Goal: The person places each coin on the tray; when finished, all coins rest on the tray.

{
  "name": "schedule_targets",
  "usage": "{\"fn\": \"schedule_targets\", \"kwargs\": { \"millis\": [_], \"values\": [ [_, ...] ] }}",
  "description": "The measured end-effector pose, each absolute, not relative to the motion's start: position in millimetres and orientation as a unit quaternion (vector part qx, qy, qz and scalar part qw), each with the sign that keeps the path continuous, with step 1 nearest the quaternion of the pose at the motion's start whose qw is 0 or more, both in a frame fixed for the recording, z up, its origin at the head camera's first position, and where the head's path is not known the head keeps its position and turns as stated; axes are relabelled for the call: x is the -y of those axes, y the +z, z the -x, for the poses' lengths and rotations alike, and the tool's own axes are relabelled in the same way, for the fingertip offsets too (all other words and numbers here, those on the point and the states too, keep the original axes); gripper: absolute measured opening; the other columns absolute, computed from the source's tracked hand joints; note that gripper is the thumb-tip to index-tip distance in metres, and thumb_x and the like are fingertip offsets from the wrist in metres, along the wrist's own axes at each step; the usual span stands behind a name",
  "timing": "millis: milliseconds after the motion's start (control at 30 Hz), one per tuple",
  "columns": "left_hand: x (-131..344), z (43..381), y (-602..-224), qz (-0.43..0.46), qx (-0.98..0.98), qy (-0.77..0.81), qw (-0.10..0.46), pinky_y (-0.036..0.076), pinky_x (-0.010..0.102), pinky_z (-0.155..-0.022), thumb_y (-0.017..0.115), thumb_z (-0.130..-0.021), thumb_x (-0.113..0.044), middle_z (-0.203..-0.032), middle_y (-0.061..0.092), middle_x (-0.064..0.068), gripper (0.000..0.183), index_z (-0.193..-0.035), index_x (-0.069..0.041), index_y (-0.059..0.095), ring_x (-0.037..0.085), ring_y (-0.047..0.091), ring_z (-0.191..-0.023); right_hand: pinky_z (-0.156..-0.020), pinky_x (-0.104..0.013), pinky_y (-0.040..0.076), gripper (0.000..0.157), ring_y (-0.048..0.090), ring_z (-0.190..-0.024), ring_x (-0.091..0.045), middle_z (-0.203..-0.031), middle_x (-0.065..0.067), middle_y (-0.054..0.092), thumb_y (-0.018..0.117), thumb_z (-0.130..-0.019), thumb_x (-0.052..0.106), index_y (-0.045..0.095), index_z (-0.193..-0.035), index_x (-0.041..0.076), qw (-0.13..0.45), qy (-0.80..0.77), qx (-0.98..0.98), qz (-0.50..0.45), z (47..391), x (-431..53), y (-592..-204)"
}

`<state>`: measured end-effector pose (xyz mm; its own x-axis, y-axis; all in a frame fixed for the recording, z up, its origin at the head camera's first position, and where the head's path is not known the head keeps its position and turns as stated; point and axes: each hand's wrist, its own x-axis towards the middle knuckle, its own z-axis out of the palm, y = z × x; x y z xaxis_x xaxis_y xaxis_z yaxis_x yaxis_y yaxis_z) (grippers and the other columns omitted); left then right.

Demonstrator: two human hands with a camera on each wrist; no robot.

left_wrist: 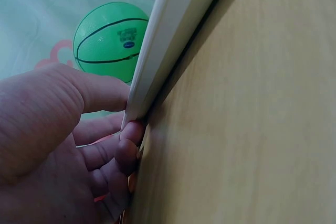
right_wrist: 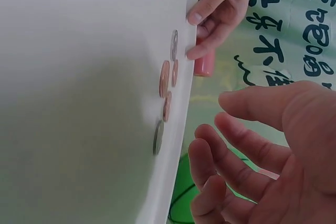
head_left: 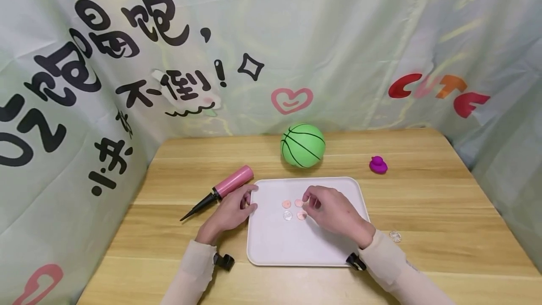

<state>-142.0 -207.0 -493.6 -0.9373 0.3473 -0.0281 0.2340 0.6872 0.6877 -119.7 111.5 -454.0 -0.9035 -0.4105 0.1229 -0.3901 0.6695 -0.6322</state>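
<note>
A white tray (head_left: pixel 271 248) lies on the table, and my left hand (head_left: pixel 230 211) grips its left rim. The left wrist view shows the thumb at the rim's top and curled fingertips at its side. Several coins lie on the tray: copper ones (head_left: pixel 286 204) and a silver one (head_left: pixel 287 215) in a small group. Another silver coin (right_wrist: pixel 158 137), seen in the right wrist view, is hidden by my right hand in the head view. My right hand (head_left: pixel 332 208) hovers just over the coins, thumb and fingers apart, holding nothing.
A silver coin (head_left: pixel 395 236) lies on the table right of the tray. Behind the tray stands a green toy basketball (head_left: pixel 302 146); a purple toy duck (head_left: pixel 378 164) sits back right. A pink hand pump (head_left: pixel 233 180) with a black nozzle lies beside my left hand.
</note>
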Motion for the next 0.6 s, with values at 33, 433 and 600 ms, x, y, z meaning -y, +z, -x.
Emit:
{"fn": "schedule_targets", "kwargs": {
  "millis": [33,433,600],
  "values": [
    [207,142,-493,-0.157,-0.916,0.361,0.082,0.043,0.022,-0.071,0.074,-0.103,-0.012,-0.097,0.059,0.000,0.049,-0.149,-0.008,0.060,0.009,0.052,-0.079,-0.070,-0.025,0.050,0.009,0.059,-0.075,-0.003,-0.081,0.009,0.068,0.078,-0.095,0.007,0.075,-0.099,0.014,0.014,-0.343,-0.914,0.217,119,-114,-453],
    [209,143,-494,-0.159,-0.917,0.356,0.082,0.043,0.023,-0.071,0.075,-0.103,-0.013,-0.097,0.059,0.000,0.048,-0.149,-0.008,0.060,0.010,0.052,-0.079,-0.075,-0.029,0.056,0.006,0.061,-0.080,-0.003,-0.085,0.010,0.069,0.080,-0.098,0.011,0.074,-0.099,0.014,0.032,-0.386,-0.898,0.208,109,-144,-448],
    [209,143,-496,-0.174,-0.915,0.357,0.068,0.044,0.023,-0.070,0.076,-0.102,-0.012,-0.096,0.059,0.001,0.048,-0.147,-0.006,0.061,0.010,0.052,-0.079,-0.076,-0.029,0.056,0.006,0.062,-0.082,-0.003,-0.086,0.010,0.069,0.079,-0.099,0.011,0.074,-0.099,0.015,0.032,-0.409,-0.886,0.215,106,-161,-450]
  ]
}}
